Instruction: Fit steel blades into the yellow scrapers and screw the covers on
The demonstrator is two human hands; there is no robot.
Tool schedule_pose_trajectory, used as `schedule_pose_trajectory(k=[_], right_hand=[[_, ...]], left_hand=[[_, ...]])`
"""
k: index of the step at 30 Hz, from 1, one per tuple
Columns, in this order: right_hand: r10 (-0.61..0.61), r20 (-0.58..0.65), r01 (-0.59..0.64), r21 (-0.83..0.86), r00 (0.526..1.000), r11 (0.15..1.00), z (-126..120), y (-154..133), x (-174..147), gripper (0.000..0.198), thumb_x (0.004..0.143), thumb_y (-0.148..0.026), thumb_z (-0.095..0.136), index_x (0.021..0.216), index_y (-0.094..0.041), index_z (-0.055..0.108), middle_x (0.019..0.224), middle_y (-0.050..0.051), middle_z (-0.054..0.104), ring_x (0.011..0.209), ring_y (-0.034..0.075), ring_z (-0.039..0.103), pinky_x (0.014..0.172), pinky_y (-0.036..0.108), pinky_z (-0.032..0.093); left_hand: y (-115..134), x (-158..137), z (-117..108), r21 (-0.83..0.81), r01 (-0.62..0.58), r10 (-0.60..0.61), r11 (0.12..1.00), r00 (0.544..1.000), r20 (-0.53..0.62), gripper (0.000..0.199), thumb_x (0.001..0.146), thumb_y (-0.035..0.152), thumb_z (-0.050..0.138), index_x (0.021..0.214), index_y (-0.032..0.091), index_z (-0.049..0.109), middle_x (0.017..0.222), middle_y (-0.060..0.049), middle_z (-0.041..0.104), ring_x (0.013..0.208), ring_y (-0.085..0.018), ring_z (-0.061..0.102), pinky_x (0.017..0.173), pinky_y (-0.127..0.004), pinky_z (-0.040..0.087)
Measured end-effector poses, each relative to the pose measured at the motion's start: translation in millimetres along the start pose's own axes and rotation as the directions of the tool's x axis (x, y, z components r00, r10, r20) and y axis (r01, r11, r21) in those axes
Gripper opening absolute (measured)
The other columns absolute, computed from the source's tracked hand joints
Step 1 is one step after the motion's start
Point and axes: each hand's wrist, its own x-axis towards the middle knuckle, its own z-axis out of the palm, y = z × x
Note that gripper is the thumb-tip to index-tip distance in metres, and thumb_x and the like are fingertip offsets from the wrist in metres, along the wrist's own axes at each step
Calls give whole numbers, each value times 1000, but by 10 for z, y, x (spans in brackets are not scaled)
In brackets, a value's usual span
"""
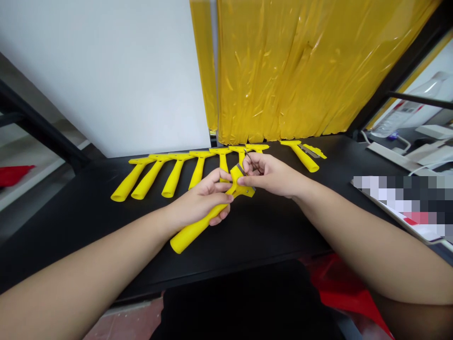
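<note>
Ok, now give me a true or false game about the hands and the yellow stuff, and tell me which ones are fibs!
1. The left hand holds a yellow tool. True.
2. The right hand is far away from that tool. False: it is right at the tool's wide head.
3. More yellow tools lie on the table. True.
4. The tabletop is white. False: it is black.
5. Wrinkly yellow sheeting is behind the table. True.
6. In the picture, the white panel is to the right of the sheeting. False: it is to the left.
</note>
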Motion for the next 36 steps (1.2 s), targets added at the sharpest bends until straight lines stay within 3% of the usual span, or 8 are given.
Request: schedule_pose_trajectory(k=[6, 11, 14, 17, 20, 24, 36], right_hand=[[-36, -108, 31, -50, 993, 998, -79, -9, -14, 38, 74, -26, 84, 99, -21, 55, 86, -3, 52, 73, 12, 51, 68, 28, 46], [-131, -122, 71, -407, 984, 911, -223, -6, -48, 18, 88, -21, 64, 105, -20, 71, 96, 5, 61, 74, 17, 59, 69, 33, 49], [-91, -52, 58, -442, 995, 895, -244, 0, -64, 22, 97, -30, 60, 111, -21, 74, 87, 4, 67, 69, 18, 61, 64, 33, 47], [-85, -24, 58, -552, 996, 832, -224, -38, -82, 25, 103, -37, 55, 113, -22, 72, 75, 1, 64, 63, 17, 57, 63, 32, 42], [-117, -73, 45, -631, 990, 774, -210, -101, -108, 17, 104, -36, 52, 107, -23, 63, 73, -1, 62, 64, 17, 53, 63, 31, 39], [-101, -121, 3, -625, 987, 780, -210, -131, -138, 14, 102, -34, 54, 94, -24, 49, 74, -2, 60, 65, 17, 53, 62, 31, 39], [-122, -76, 43, -654, 990, 755, -199, -59, -103, 19, 99, -35, 61, 88, -23, 52, 73, 0, 61, 64, 17, 53, 62, 31, 37]], left_hand=[[35, 44, -58, -134, 42, -52, 990, 996, -71, 37, 90, 21, 70, 113, 28, 42, 69, 6, 58, 44, -9, 51, 37, -14, 35], [69, 93, -168, -224, -58, -6, 973, 961, -276, 44, 81, 15, 74, 111, 26, 44, 81, 0, 64, 50, -9, 56, 38, -13, 33], [63, 106, -201, -214, -113, 33, 970, 938, -346, 44, 81, 15, 75, 111, 25, 45, 86, -1, 65, 52, -9, 57, 39, -14, 33], [47, 94, -178, -159, -150, 84, 976, 930, -358, 44, 82, 16, 74, 112, 26, 45, 84, 1, 64, 54, -9, 59, 40, -14, 36], [36, 74, -130, -102, -183, 139, 978, 931, -338, 43, 83, 18, 75, 111, 27, 43, 81, 4, 62, 55, -10, 59, 41, -14, 39], [38, 60, -84, -50, -189, 160, 981, 924, -348, 41, 84, 18, 73, 110, 27, 42, 76, 6, 59, 54, -10, 57, 40, -15, 40], [11, 64, -71, 33, -204, 201, 978, 900, -388, 40, 86, 17, 71, 112, 27, 43, 80, 7, 58, 52, -9, 58, 39, -17, 43]])
